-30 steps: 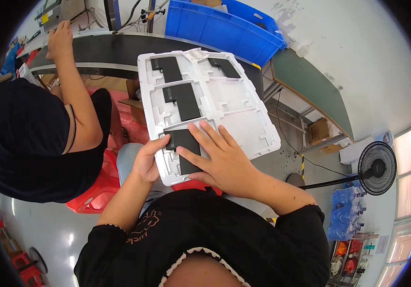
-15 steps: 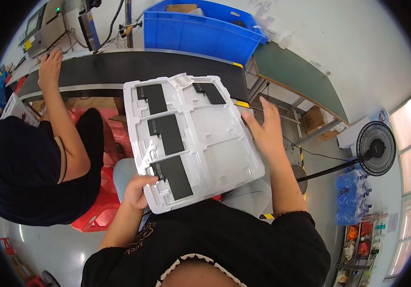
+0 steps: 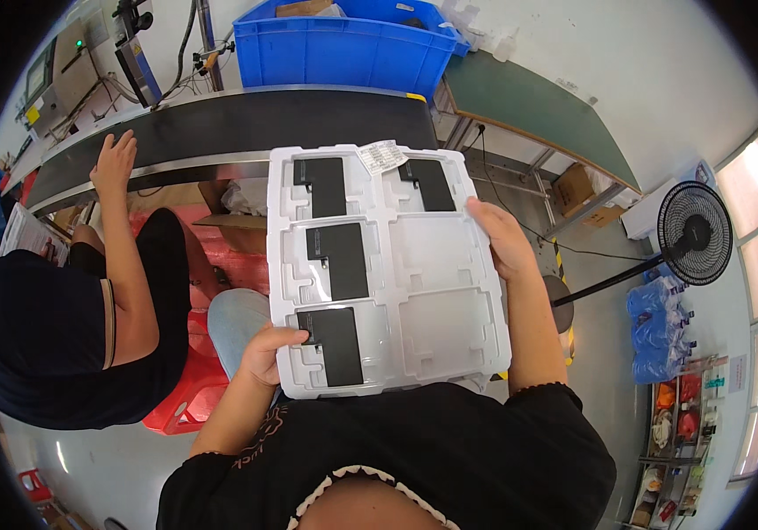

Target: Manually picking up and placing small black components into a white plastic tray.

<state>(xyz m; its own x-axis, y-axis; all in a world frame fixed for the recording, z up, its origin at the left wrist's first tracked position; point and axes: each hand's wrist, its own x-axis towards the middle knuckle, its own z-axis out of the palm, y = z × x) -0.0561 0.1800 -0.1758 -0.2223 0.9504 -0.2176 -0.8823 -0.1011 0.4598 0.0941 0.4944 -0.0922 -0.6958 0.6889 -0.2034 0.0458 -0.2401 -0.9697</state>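
Head view: I see a white moulded tray [image 3: 436, 283] held level above my lap, with six pockets. Four flat black parts sit in it: three down the tray's left column [image 3: 336, 265] and one in its top right pocket [image 3: 430, 184]; the two lower right pockets are bare. A small printed label [image 3: 382, 156] lies on the tray's top edge. My left hand [image 3: 266, 352] grips the tray's lower left corner, thumb on top. My right hand [image 3: 502, 237] clasps the tray's right edge, fingers curled over it. Beyond the tray runs a black conveyor belt [image 3: 246, 124], a blue crate [image 3: 343, 49] behind that. Left of the tray sits another person, one hand [image 3: 114, 163] on the belt. Right of the tray stands a black fan [image 3: 695, 232].
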